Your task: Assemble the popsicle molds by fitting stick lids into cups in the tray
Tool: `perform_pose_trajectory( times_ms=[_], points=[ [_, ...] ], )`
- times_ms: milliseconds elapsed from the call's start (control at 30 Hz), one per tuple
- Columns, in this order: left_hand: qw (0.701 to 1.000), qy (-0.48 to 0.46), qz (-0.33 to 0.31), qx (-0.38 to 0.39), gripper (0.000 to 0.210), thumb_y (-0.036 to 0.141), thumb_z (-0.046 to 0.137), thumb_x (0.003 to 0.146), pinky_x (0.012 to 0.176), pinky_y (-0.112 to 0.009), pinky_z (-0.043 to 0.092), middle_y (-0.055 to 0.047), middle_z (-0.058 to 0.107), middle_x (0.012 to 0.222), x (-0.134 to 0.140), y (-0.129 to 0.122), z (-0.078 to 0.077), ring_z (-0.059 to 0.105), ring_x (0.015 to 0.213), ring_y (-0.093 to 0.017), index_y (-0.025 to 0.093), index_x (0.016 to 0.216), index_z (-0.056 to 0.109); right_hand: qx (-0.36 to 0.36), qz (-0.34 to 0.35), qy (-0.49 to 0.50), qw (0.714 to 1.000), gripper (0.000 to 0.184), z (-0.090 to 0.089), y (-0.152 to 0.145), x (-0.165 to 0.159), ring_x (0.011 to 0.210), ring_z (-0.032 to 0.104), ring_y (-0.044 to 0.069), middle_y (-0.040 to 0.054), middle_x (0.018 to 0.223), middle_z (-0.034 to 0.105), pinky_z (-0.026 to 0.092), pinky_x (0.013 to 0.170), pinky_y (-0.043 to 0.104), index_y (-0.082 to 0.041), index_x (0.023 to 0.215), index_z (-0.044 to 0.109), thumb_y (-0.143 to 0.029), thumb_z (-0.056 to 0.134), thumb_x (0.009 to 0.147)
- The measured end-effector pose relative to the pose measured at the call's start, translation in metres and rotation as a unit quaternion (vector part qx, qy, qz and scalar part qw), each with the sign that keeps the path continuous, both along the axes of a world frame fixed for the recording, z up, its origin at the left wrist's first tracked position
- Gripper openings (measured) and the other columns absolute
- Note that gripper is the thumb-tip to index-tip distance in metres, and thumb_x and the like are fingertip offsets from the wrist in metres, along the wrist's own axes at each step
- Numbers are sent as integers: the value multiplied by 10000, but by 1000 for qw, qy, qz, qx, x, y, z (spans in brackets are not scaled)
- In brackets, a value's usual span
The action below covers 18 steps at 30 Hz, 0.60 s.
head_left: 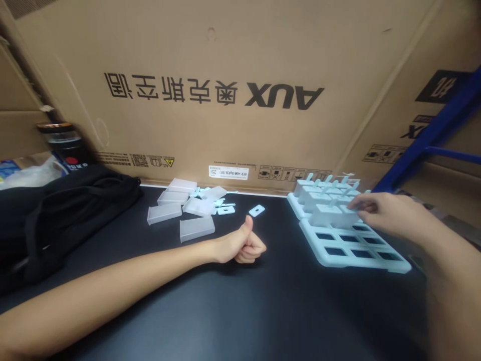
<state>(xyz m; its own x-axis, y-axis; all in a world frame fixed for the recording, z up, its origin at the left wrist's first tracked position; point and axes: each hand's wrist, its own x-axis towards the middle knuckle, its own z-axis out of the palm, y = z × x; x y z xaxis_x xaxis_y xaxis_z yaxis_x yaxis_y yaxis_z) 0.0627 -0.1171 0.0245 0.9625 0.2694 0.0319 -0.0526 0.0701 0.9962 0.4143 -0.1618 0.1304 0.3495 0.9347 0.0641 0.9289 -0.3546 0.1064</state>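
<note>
My right hand [383,213] reaches in from the right, its fingers pinched at the upper edge of a light blue popsicle mold [348,216]. This mold stands in the holder tray [319,245], beside another capped mold [325,214]. Several more molds with upright stick handles fill the rear part of the holder, while its front shows bare rectangular slots. My left hand [244,245] rests over the black table, fingers curled into a fist and thumb raised, with nothing visible in it. Near it lie a loose blue lid with a slot [257,210] and a translucent mold sleeve [197,228].
More translucent sleeves [164,213] and small blue sticks and lids lie in a pile at the back. A large cardboard box [188,130] walls off the rear. At left are a black cloth bag [75,215] and a dark bottle [65,145]; a blue metal frame [432,135] stands right.
</note>
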Motion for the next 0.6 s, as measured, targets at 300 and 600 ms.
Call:
perform_pose_trajectory(
  times_ms=[300,600],
  points=[
    [982,32,44,181,627,723,224,956,469,-253,206,68,181,541,0,-9,6,199,460,-84,210,596,215,-29,-21,-71,997,342,-2,3,-10,931,649,330,49,987,722,414,732,400,-357,1019,704,-328,513,736],
    [620,359,133,685,216,243,540,806,624,-343,454,-102,687,820,-43,8,84,653,692,-265,187,986,645,293,78,-141,942,242,-1,-4,-36,934,548,344,174,957,630,434,732,413,-197,927,598,-356,432,853]
  ],
)
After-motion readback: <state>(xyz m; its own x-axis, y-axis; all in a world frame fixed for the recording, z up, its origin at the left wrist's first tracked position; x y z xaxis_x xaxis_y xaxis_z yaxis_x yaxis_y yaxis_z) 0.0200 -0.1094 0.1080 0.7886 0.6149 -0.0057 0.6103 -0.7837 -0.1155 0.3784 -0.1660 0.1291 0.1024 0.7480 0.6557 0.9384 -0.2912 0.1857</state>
